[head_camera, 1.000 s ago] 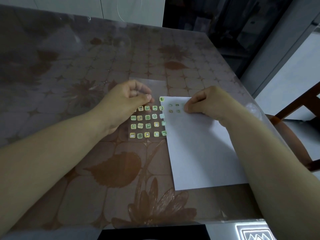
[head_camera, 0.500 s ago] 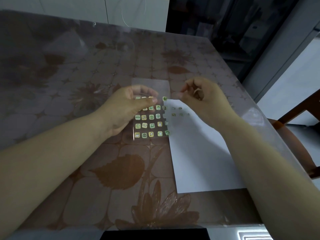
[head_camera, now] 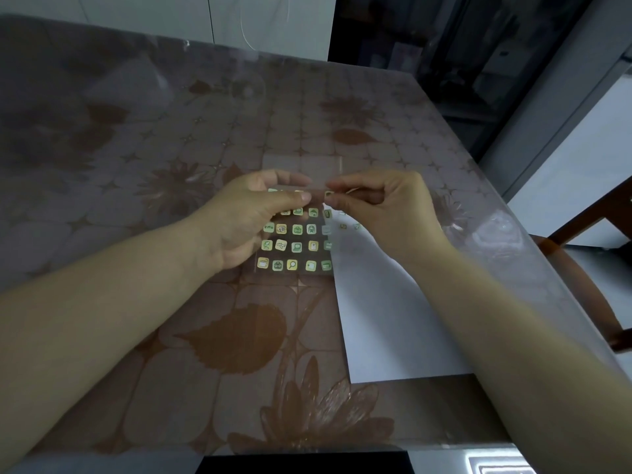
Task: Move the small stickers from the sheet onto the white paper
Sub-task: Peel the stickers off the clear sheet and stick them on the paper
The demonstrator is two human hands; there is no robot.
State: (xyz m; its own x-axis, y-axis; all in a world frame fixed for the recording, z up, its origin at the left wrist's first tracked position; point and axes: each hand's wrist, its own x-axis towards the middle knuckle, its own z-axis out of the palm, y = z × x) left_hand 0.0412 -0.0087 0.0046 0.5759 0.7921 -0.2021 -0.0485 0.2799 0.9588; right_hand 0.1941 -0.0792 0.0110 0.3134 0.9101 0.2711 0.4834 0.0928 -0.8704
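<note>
**A:** On the left, what is being held?

**B:** The sticker sheet (head_camera: 297,248) is gripped by the left hand (head_camera: 253,213), with the thumb laid across its upper part and the fingers curled behind. Below that thumb, several rows of stickers are seen, not yet peeled.

**A:** And just right of the thumb tip?

**B:** One small sticker (head_camera: 329,194) is pinched between thumb and forefinger of the right hand (head_camera: 386,206), at the sheet's upper right corner. Whether it is fully lifted off cannot be told.

**A:** So how much is done?

**B:** Little, it is judged. A few placed stickers (head_camera: 343,226) are made out on the white paper (head_camera: 383,302), just beneath the right hand, and more may be hidden by it. Toward the right wrist the paper is left bare. Most of the sheet is yet to be moved.
</note>
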